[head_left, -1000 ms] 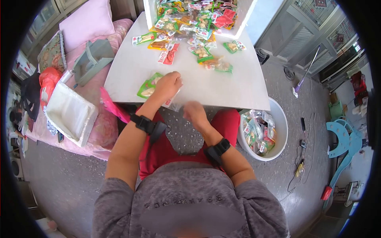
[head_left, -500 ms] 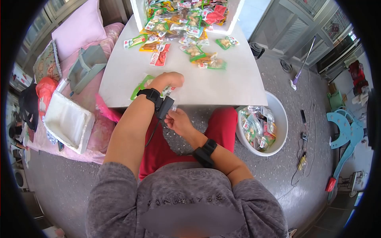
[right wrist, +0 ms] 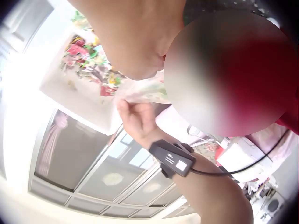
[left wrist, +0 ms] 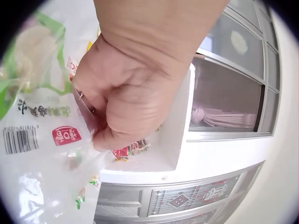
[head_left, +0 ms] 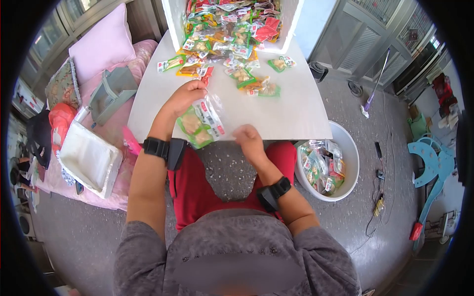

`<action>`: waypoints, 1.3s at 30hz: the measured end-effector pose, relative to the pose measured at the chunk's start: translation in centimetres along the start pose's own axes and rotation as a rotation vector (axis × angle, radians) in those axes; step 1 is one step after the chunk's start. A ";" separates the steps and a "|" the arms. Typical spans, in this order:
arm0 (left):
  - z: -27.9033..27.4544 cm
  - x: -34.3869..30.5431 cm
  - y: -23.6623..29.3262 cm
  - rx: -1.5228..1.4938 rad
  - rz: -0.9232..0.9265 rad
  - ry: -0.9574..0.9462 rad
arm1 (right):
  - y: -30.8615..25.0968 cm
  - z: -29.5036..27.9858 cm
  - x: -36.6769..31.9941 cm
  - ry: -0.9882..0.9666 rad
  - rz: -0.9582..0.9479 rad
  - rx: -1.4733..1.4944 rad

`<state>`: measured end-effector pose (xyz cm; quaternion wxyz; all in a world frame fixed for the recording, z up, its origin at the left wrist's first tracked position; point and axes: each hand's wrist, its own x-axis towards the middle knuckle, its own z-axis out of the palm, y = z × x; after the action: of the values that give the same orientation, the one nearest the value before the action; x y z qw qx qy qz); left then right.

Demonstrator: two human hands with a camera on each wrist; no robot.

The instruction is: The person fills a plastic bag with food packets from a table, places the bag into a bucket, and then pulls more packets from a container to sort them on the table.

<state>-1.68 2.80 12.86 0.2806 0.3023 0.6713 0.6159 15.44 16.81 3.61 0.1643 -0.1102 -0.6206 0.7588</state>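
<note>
My left hand (head_left: 185,97) pinches the top of a clear plastic snack bag (head_left: 198,124) over the table's near edge. The bag has green edging, pale food pieces, a barcode and a red logo; in the left wrist view it hangs beside the curled fingers. Just right of the bag is my right hand (head_left: 251,143), blurred, its fingers loosely bent and nothing visible in them. In the right wrist view its fingers are mostly hidden. Beyond both hands, more snack packets (head_left: 242,76) lie on the table (head_left: 291,116), and one red packet sits partly behind my left hand.
A white foam box (head_left: 291,29) full of snack packets stands at the table's far end. To the right, a white bucket (head_left: 353,170) on the floor holds several packets. A foam lid (head_left: 94,160) and a grey caddy (head_left: 112,93) rest on the pink-covered seat at left.
My left hand has moved forward and left, bringing the snack bag into fuller view. My right hand has moved right, away from the bag, where it was half a second ago.
</note>
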 end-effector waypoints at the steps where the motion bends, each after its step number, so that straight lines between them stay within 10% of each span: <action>1: 0.1 -1.0 0.7 -0.101 0.027 0.020 | -1.1 -0.5 0.4 0.003 -0.099 -0.059; 7: 2.9 -5.3 2.1 -0.527 0.265 0.193 | -8.5 -1.7 0.8 -0.021 -0.437 -0.247; 39: 9.1 -8.7 3.1 -0.390 0.275 0.271 | -13.2 -5.1 -2.6 -0.256 -0.221 -0.314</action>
<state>11.09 2.38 15.26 0.1548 0.2457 0.5241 0.8006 21.26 22.74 15.35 0.1468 0.0314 -0.7553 0.6380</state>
